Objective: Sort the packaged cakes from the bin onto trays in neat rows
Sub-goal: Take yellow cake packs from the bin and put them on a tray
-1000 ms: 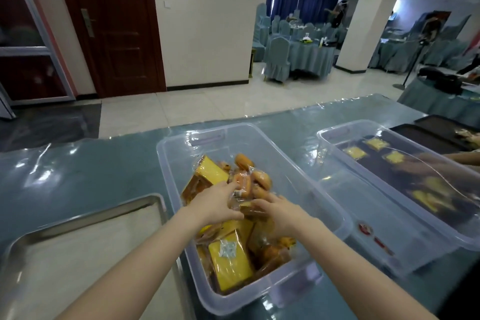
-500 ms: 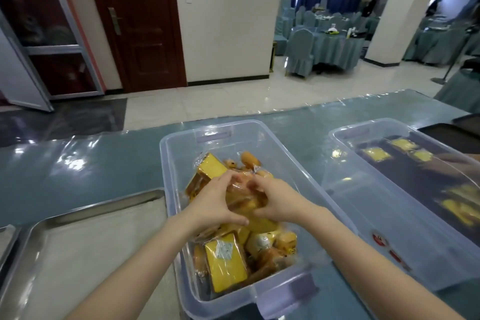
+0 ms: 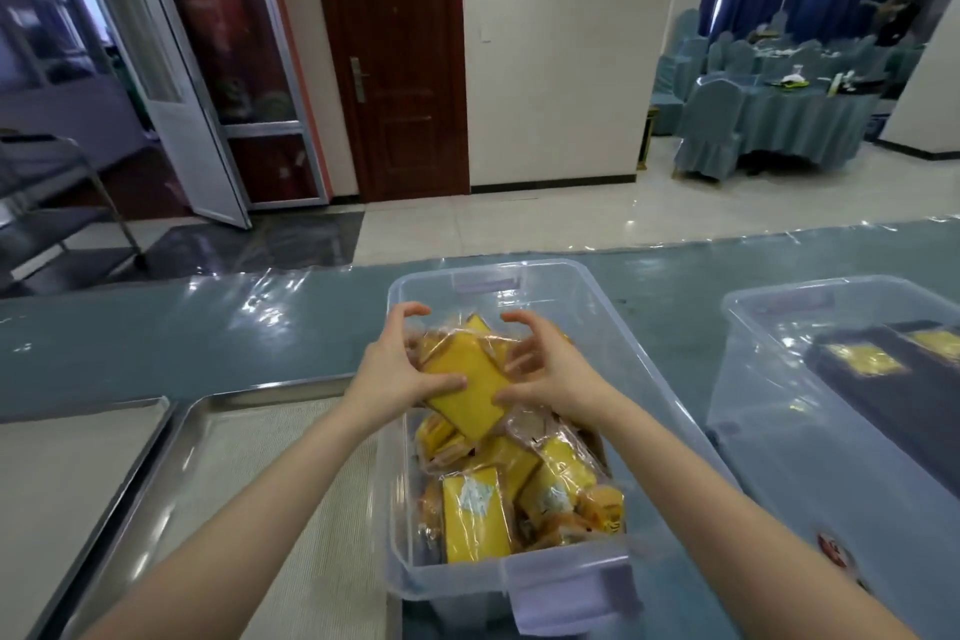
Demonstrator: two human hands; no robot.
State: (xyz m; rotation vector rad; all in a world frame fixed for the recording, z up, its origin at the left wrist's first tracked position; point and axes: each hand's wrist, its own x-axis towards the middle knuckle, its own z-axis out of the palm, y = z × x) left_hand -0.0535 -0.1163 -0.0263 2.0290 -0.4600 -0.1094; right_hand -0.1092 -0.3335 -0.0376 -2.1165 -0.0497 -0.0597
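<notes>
Both hands over the clear bin (image 3: 592, 307): left hand (image 3: 395, 374) and right hand (image 3: 545, 374) grip a bundle of wrapped yellow cakes (image 3: 467, 379). More cakes (image 3: 478, 509) lie in the bin below; a metal tray (image 3: 218, 431) sits just left of it.

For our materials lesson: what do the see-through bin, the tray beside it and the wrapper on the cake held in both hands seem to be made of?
The bin looks like glossy clear plastic: its contents show through the walls. The tray is probably stainless steel, given its grey, mirror-bright rim. The wrapper on the held cake is likely thin clear plastic film: it crinkles and glints.
</notes>
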